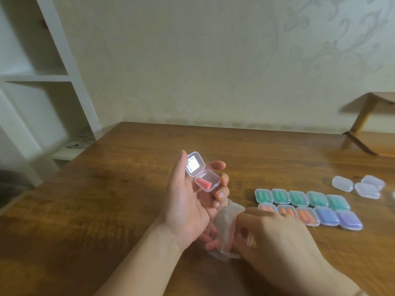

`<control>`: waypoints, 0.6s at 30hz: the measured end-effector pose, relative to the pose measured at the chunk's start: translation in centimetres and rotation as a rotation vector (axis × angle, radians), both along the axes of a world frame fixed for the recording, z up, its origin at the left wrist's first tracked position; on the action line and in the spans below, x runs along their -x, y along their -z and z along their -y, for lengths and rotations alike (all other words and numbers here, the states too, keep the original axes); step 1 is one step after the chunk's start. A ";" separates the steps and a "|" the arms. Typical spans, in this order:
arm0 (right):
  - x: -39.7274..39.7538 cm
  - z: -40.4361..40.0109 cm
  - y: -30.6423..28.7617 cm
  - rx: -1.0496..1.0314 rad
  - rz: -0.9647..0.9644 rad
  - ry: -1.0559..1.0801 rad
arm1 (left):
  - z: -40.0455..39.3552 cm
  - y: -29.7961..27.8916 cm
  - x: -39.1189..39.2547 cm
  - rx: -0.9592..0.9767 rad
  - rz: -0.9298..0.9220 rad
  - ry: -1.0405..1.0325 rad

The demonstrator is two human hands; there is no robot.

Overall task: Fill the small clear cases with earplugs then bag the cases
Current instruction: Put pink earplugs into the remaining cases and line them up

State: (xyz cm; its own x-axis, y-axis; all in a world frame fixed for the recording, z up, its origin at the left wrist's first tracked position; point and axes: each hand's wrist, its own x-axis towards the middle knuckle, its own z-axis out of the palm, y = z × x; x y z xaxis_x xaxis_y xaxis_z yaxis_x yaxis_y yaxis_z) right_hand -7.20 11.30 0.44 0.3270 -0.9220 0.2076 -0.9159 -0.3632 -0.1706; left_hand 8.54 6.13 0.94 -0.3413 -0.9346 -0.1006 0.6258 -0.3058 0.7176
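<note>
- My left hand (188,201) held a small clear hinged plastic case (203,175) above the brown wooden table (106,189), fingers curled round its base, lid standing open.
- One coral-pink foam earplug (204,183) lay inside that case.
- My right hand (275,238) gripped a crumpled clear plastic bag (224,223) low at the table, fingers closed on it; more pink earplugs (211,244) showed blurred through it.
- To the right, ten shut clear cases sat on the table in two touching rows: five with green earplugs (299,198) behind, three orange (288,212) and two purple-blue (337,217) in front.
- Further right lay three empty shut clear cases (359,185), close together.
</note>
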 end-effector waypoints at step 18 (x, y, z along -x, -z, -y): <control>0.6 -0.5 -1.4 -0.053 -0.020 -0.118 | -0.1 0.0 0.2 0.012 0.066 0.008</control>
State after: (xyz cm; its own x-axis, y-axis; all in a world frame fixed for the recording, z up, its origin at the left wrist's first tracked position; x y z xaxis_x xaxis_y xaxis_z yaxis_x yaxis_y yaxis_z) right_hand -7.82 11.83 1.83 0.4372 -0.8864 0.1518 -0.8710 -0.4594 -0.1741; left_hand 8.35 6.28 0.90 -0.3421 -0.9329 -0.1123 0.5745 -0.3023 0.7607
